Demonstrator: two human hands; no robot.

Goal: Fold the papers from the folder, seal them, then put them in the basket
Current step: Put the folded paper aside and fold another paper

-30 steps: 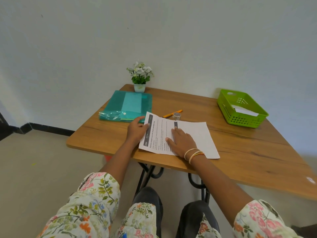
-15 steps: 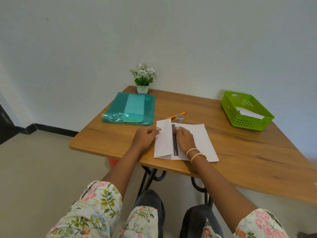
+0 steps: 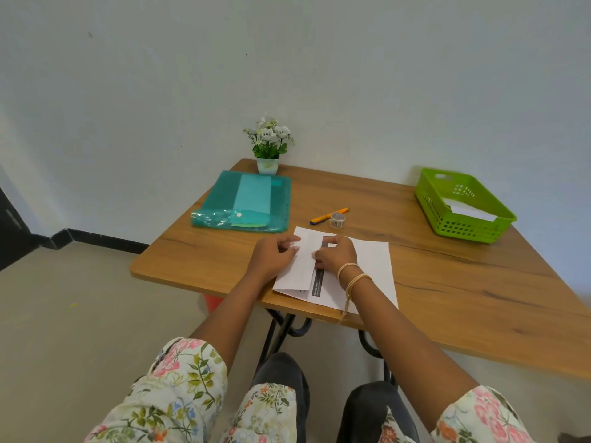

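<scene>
Two hands (image 3: 303,259), one paper (image 3: 372,270)

We see soft, even daylight, bright with no glare; faint shadows lie under the table (image 3: 479,302). Wide-angle bending curves edges toward 3 and 9 o'clock.
</scene>
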